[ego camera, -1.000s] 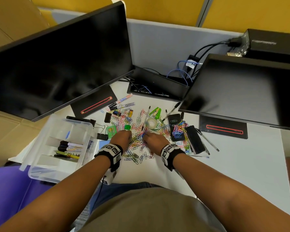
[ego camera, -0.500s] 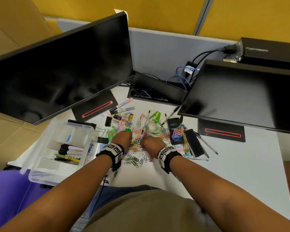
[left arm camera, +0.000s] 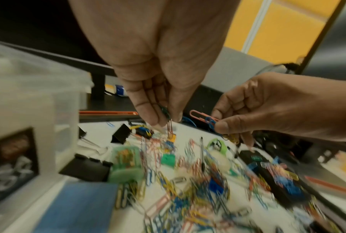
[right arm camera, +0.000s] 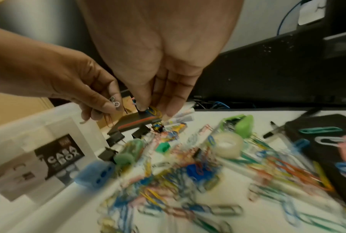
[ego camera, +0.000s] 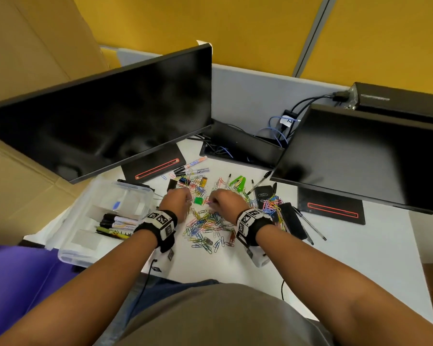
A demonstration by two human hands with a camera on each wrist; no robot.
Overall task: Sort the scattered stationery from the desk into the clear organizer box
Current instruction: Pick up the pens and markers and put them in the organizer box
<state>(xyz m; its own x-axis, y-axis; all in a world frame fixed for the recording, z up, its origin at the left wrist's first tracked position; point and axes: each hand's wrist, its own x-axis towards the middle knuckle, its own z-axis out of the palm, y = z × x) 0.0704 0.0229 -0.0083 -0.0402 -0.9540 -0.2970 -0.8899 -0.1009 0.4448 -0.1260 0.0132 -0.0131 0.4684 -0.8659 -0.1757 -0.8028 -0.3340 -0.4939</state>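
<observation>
A heap of coloured paper clips (ego camera: 205, 226) lies on the white desk in front of me. My left hand (ego camera: 176, 202) hovers over its far edge and pinches a few paper clips (left arm camera: 169, 126) between thumb and fingertips. My right hand (ego camera: 225, 201) is close beside it, pinching a pink and a blue clip (left arm camera: 203, 117) with more bunched under its fingers (right arm camera: 155, 111). The clear organizer box (ego camera: 105, 216) stands to the left of my left hand, with several markers (ego camera: 118, 221) in one compartment.
Two dark monitors (ego camera: 98, 116) (ego camera: 360, 156) overhang the back of the desk. Among the clips are a tape roll (right arm camera: 228, 146), a green stapler (ego camera: 238, 182), black binder clips (left arm camera: 86, 168), pens (ego camera: 310, 223) and black cases (ego camera: 293, 221). A cable tray sits behind.
Both hands have risen off the clip heap and shifted slightly away from me, each now pinching clips. The head view has tilted up.
</observation>
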